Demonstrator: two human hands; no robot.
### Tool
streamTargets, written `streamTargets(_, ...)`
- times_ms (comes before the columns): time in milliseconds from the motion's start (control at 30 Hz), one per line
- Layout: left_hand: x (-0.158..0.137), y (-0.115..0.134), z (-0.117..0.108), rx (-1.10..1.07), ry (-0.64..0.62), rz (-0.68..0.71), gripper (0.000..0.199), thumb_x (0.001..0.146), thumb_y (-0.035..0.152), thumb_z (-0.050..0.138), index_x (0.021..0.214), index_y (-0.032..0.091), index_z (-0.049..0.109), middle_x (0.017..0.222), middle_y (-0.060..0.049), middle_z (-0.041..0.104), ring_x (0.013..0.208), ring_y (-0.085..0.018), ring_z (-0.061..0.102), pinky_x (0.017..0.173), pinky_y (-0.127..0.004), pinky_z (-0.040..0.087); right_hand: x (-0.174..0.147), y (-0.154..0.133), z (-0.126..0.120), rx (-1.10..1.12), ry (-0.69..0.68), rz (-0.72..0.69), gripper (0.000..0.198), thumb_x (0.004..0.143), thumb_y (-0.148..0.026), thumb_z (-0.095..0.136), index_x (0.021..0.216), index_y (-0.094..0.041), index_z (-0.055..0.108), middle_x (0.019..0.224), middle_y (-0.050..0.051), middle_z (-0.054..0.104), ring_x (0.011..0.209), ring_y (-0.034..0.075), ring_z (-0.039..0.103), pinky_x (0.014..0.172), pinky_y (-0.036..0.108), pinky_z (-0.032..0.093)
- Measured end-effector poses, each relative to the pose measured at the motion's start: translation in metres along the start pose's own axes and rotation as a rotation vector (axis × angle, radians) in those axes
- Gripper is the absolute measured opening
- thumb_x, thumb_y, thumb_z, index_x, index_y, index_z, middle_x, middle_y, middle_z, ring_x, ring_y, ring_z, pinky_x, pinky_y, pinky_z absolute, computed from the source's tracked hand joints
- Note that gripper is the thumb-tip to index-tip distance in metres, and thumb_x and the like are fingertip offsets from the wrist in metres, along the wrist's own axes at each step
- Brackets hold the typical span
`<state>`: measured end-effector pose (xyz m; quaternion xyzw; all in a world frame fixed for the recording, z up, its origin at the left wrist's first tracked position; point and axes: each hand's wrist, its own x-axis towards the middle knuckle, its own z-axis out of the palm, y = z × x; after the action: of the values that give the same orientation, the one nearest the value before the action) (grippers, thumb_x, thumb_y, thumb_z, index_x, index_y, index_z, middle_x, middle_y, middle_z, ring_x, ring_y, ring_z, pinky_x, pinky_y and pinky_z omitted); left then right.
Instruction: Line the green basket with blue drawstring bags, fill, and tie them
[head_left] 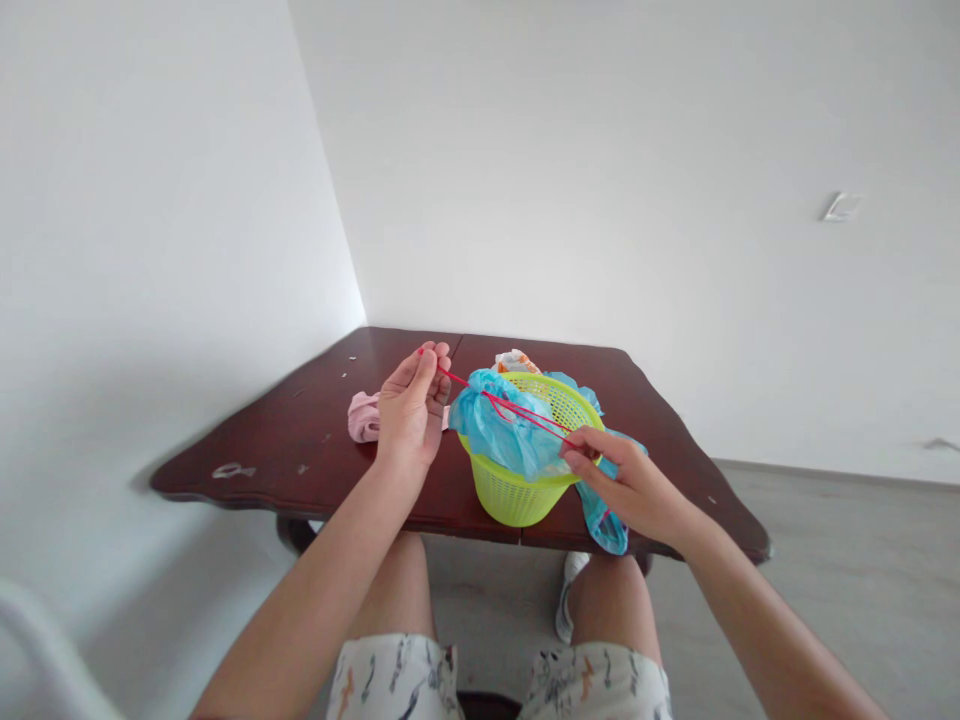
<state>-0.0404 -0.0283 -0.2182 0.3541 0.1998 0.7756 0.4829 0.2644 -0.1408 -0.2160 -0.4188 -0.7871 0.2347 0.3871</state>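
Note:
A yellow-green perforated plastic basket [517,497] stands near the table's front edge. At its left rim bulges a blue plastic bag [495,435], its top gathered and crossed by a thin red drawstring [517,407]. My left hand [415,400] pinches one end of the drawstring, left of the bag. My right hand [626,480] pinches the other end at the basket's right rim. Between my hands the string is stretched taut. More blue plastic [606,528] hangs by the basket's right side, below my right hand.
The dark reddish-brown table [300,440] has a wavy edge and stands against the white wall [562,180]. A folded pink cloth [363,418] lies behind my left hand. Beyond the basket sits a white-and-orange crumpled plastic bag [516,361]. My legs are under the front edge.

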Motion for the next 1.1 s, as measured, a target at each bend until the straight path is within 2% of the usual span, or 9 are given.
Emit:
streamTargets(233,-0.004,-0.002,-0.01,0.074,0.037,0.029,0.044,0.082,0.046,0.114,0.111,0.022,0.09,0.12,-0.01,0.094,0.1,-0.019,0.09,0.083,-0.025,0.07,0.0,0.007,-0.002,-0.02,-0.009,0.03,0.044,0.123,-0.054,0.057,0.093,-0.025,0.07,0.084,0.001,0.069,0.08,0.02,0.063,0.074,0.034,0.048)
streamTargets(300,-0.007,-0.002,-0.011,0.117,-0.008,0.005,0.048,0.081,0.05,0.114,0.11,0.022,0.089,0.119,-0.01,0.094,0.1,-0.021,0.09,0.084,-0.028,0.071,0.003,0.011,-0.003,-0.042,0.045,0.08,0.04,0.122,-0.058,0.058,0.105,-0.026,0.074,0.086,0.002,0.071,0.08,0.021,0.066,0.073,0.035,0.05)
streamTargets(433,-0.024,0.008,-0.01,0.327,-0.375,-0.097,0.051,0.098,0.056,0.102,0.132,0.024,0.081,0.137,-0.014,0.09,0.123,-0.03,0.088,0.1,-0.04,0.073,0.017,0.008,-0.002,-0.203,0.158,0.143,0.055,0.114,-0.068,0.066,0.149,-0.026,0.066,0.104,0.007,0.081,0.096,0.029,0.076,0.091,0.046,0.06)
streamTargets(533,-0.042,0.018,-0.003,0.594,-0.701,-0.11,0.057,0.108,0.051,0.09,0.157,0.028,0.071,0.161,-0.014,0.079,0.144,-0.035,0.08,0.117,-0.049,0.069,0.035,-0.002,0.01,-0.292,0.081,0.171,0.089,0.106,-0.075,0.075,0.174,-0.026,0.046,0.135,0.017,0.083,0.121,0.04,0.08,0.106,0.057,0.061)
streamTargets(633,-0.052,0.024,0.007,0.842,-0.817,-0.016,0.045,0.115,0.046,0.08,0.156,0.03,0.073,0.161,-0.012,0.078,0.151,-0.037,0.073,0.131,-0.055,0.059,0.052,-0.009,0.031,-0.294,-0.031,0.114,0.102,0.099,-0.066,0.084,0.181,-0.026,0.037,0.145,0.019,0.081,0.131,0.043,0.08,0.108,0.058,0.063)
streamTargets(800,-0.05,0.022,0.013,0.876,-0.771,0.162,0.03,0.117,0.04,0.075,0.145,0.032,0.082,0.144,-0.01,0.082,0.137,-0.037,0.077,0.127,-0.054,0.058,0.077,-0.005,0.051,-0.169,-0.046,-0.007,0.08,0.097,-0.032,0.077,0.173,-0.028,0.052,0.131,0.012,0.086,0.119,0.036,0.083,0.109,0.054,0.065)
streamTargets(933,-0.042,0.01,-0.01,0.942,-0.752,0.331,0.051,0.114,0.044,0.08,0.164,0.034,0.073,0.161,-0.015,0.074,0.154,-0.04,0.066,0.136,-0.056,0.048,0.1,0.014,0.039,0.122,0.048,0.023,0.03,0.096,-0.035,0.074,0.125,-0.03,0.082,0.13,0.007,0.088,0.134,0.035,0.079,0.127,0.056,0.059)
streamTargets(1000,-0.036,0.0,-0.03,0.944,-0.727,0.349,0.056,0.118,0.046,0.074,0.172,0.033,0.065,0.17,-0.016,0.068,0.162,-0.04,0.06,0.14,-0.057,0.042,0.114,0.024,0.025,0.307,0.129,0.178,0.022,0.092,-0.046,0.081,0.106,-0.029,0.082,0.113,0.007,0.089,0.12,0.035,0.083,0.116,0.057,0.066)
streamTargets(1100,-0.026,-0.022,-0.065,0.857,-0.593,0.347,0.052,0.125,0.053,0.058,0.17,0.029,0.065,0.177,-0.018,0.062,0.169,-0.036,0.054,0.141,-0.056,0.039,0.138,0.034,-0.007,0.512,0.273,0.324,0.038,0.083,-0.054,0.091,0.107,-0.027,0.08,0.104,0.009,0.088,0.104,0.035,0.085,0.091,0.053,0.074)
